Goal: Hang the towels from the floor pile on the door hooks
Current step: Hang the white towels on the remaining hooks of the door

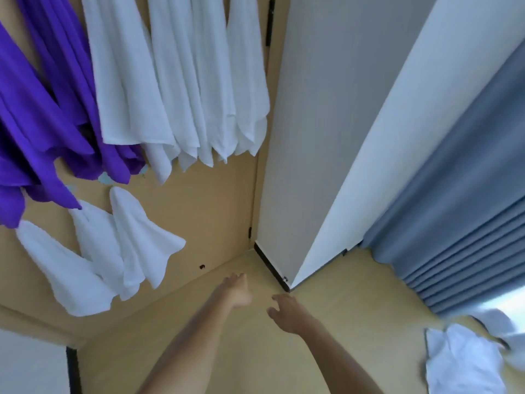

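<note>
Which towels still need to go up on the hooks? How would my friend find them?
Start at the long blue-grey curtain on the right and follow it down to the floor. Below its bottom end lies the pile of white towels, crumpled in a heap. Every other towel, white or purple, hangs flat on the wooden door; only these lie bunched on the floor.

I saw purple towels (42,115) and white towels (181,81) on a tan door (204,211), a white floor pile (463,362), grey-blue curtain (454,223), pale yellow floor (355,285).
</note>
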A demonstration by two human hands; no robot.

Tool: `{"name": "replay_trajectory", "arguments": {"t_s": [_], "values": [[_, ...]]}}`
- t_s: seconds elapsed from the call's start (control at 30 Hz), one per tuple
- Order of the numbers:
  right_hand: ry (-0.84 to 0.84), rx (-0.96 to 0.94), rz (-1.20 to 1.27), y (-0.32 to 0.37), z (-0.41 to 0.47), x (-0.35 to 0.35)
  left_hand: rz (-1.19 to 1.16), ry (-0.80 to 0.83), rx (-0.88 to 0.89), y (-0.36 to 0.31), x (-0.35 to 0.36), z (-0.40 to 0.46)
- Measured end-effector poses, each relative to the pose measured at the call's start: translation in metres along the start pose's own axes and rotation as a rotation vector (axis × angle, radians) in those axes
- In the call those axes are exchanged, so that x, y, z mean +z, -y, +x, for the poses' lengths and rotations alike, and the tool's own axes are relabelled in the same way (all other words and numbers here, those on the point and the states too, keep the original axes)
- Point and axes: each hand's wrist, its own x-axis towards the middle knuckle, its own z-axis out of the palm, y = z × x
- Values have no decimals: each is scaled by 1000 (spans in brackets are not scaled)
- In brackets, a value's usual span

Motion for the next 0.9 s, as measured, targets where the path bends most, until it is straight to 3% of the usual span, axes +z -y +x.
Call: {"name": "replay_trajectory", "arguments": {"t_s": [0.33, 0.53, 0.77, 0.9], "values": [[-276, 454, 205, -223, -132, -43, 408, 111, 435, -266, 90, -16], [-394, 677, 299, -370, -240, -39, 594, 163, 643, -427, 198, -52], [-500, 847, 381, -503, -337, -26, 788, 177, 828, -559, 296, -98], [-494, 912, 349, -562, -351, -22, 874, 199, 839, -611, 331, -91]]}}
